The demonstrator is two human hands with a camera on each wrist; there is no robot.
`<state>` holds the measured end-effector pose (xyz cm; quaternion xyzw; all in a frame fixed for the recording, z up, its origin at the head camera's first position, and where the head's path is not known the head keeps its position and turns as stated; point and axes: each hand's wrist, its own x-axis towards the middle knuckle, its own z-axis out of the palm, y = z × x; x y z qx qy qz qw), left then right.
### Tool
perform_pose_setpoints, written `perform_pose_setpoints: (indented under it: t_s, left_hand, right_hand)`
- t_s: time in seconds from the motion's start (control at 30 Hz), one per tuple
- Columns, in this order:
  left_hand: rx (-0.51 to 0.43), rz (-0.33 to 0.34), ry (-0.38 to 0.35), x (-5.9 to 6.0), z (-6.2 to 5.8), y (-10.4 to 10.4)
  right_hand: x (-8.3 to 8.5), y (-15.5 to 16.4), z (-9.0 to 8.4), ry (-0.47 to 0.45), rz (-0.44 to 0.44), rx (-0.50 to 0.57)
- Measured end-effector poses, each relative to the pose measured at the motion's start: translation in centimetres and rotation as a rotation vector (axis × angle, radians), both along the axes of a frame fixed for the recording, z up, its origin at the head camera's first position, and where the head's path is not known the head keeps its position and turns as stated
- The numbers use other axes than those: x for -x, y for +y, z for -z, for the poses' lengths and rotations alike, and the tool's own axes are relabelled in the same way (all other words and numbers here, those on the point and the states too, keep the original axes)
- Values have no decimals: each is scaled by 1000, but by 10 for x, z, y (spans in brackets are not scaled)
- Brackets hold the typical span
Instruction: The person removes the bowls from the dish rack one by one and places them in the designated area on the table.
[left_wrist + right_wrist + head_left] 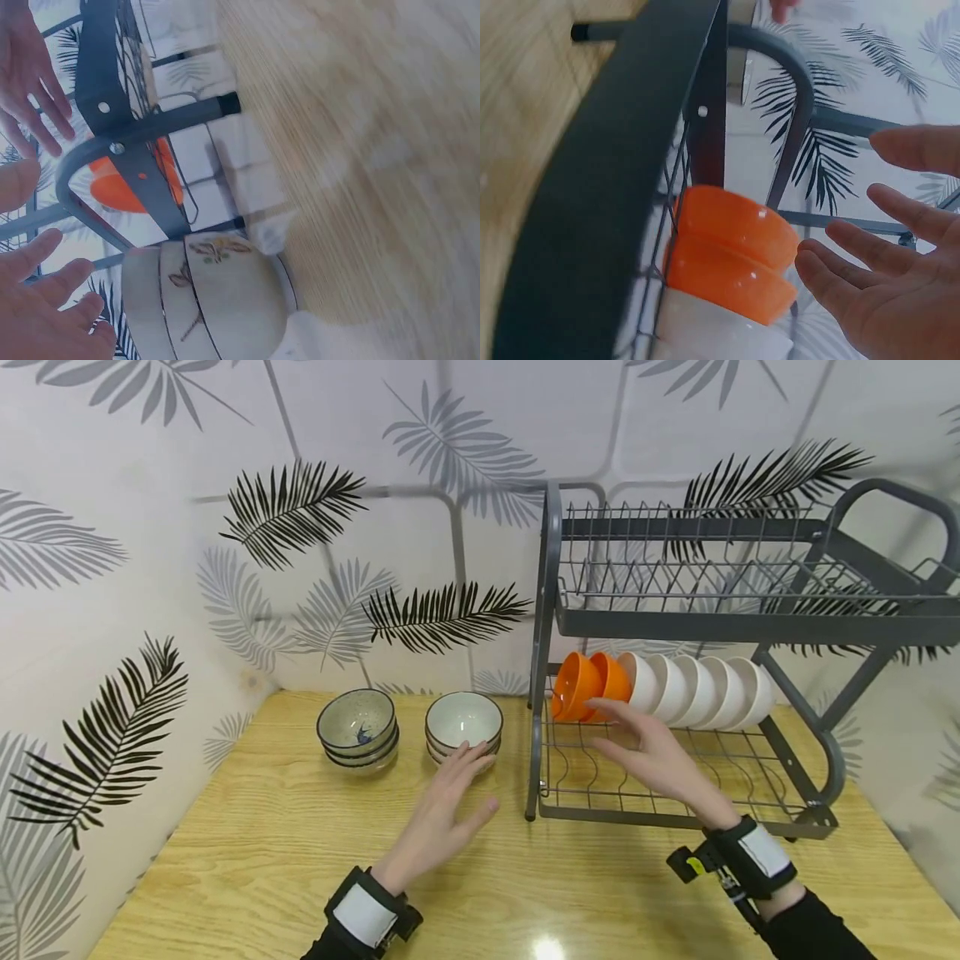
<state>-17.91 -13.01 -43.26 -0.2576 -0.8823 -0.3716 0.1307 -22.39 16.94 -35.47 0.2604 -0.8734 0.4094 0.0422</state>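
Note:
My left hand (444, 817) reaches over the table toward a stack of white bowls (463, 718) with dark rims, its fingers spread and holding nothing. In the left wrist view those bowls (232, 296) show a leaf and flower pattern, and the fingertips are beside them. My right hand (660, 760) hovers in front of the rack's lower tier with straight fingers, nothing in its grasp. Nearest to it are two orange bowls (573, 689) standing on edge, followed by a row of several white bowls (697, 692). In the right wrist view the fingertips are close to the orange bowls (735, 247); contact is unclear.
A grey two-tier dish rack (750, 625) stands at the right of the wooden table (247, 852); its upper tier overhangs the lower bowls. Left of the white stack sits another stack of bowls (357, 727) with dark blue rims. Leaf-patterned wall covering (420, 543) stands behind.

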Motion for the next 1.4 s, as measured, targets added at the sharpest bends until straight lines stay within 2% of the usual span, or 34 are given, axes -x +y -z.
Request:
perform_pose_setpoints:
  t_s: [0.17, 0.33, 0.63, 0.87, 1.17, 1.3, 1.4]
  left_hand:
    - [-77, 22, -18, -7, -2, 7]
    - [-149, 39, -32, -11, -4, 11]
    - [-226, 62, -71, -15, -3, 14]
    - [-286, 86, -95, -16, -2, 14]
    - [-290, 82, -127, -17, -4, 14]
    - [-285, 78, -135, -18, -4, 14]
    - [-286, 77, -141, -18, -4, 13]
  right_hand:
    - [19, -6, -6, 119, 33, -219]
    - [37, -13, -8, 260, 25, -415]
    - [63, -22, -3, 474, 2, -687]
    - [74, -28, 0, 632, 3, -834]
    - [83, -36, 8, 764, 15, -958]
    - [85, -39, 11, 781, 5, -988]
    - [85, -42, 10, 751, 2, -996]
